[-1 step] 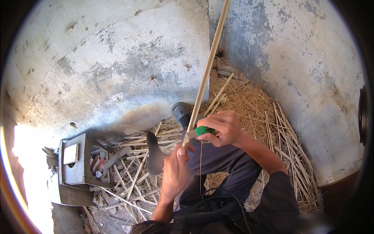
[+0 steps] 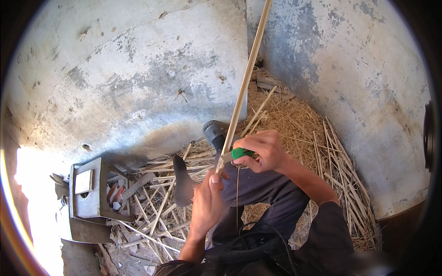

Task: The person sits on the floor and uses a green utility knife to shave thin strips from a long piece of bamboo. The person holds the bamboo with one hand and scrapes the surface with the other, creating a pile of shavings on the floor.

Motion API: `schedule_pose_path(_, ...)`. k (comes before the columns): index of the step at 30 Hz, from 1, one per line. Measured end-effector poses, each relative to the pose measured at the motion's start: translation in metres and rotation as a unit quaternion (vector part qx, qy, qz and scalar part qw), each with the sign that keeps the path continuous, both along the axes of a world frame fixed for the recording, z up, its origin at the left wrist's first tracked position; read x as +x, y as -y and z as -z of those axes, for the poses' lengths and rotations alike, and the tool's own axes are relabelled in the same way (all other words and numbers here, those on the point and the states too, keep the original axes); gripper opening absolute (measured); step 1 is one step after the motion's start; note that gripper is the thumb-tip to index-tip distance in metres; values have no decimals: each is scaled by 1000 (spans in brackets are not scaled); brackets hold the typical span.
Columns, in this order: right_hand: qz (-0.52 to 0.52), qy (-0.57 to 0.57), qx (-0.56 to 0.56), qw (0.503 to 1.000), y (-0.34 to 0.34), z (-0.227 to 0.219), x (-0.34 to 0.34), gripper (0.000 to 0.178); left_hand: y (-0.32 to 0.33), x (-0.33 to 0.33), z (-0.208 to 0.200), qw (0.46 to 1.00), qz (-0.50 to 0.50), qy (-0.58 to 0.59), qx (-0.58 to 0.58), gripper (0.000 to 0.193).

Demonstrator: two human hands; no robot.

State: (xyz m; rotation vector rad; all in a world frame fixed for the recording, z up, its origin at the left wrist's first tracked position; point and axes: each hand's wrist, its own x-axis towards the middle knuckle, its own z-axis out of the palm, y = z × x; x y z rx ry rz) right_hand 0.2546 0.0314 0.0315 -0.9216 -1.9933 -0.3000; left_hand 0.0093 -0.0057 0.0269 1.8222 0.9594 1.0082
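A long, thin, pale tan strip [image 2: 241, 99] that looks like wood or bamboo slants up from the person's lap, leaning a little to the right, in front of the patchy blue-grey wall [image 2: 152, 69]. The left hand [image 2: 208, 202] is closed around its low end, with the thumb on top. The right hand [image 2: 266, 151] is closed on a small green-handled knife [image 2: 240, 153], and its flat grey blade [image 2: 228, 157] lies across the strip just above the left thumb. The strip should be light and fairly stiff, but so long and thin that its far end may wobble. It does not look slippery, though its edges could be sharp and leave splinters, and it could split along its length. The low end, where the left hand has it, seems a good place to hold, as long as the thumb keeps clear of the blade. The strip's top end goes out of the picture, so nobody can tell how long it is. The left fingers hide its bottom tip, and the right fingers cover much of the knife. Where the blade meets the strip is too small to show whether it cuts in. A dark, rounded thing [image 2: 213, 132] behind the strip, maybe a shoe, is hard to make out.
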Motion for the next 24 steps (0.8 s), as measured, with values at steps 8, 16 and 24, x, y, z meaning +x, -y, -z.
schedule_pose_path(8, 22, -76, 29, 996, -11, 1, 12, 35, 2, 0, 6, 1000, -2, -11, 10, 51)
schedule_pose_path(16, 46, -74, 4, 996, -8, -1, 25, 34, 0, -3, 12, 998, 36, 31, -40, 52)
schedule_pose_path(24, -11, -7, 9, 1000, 2, -7, 3, 38, -1, -4, 2, 1000, 9, -2, -13, 47)
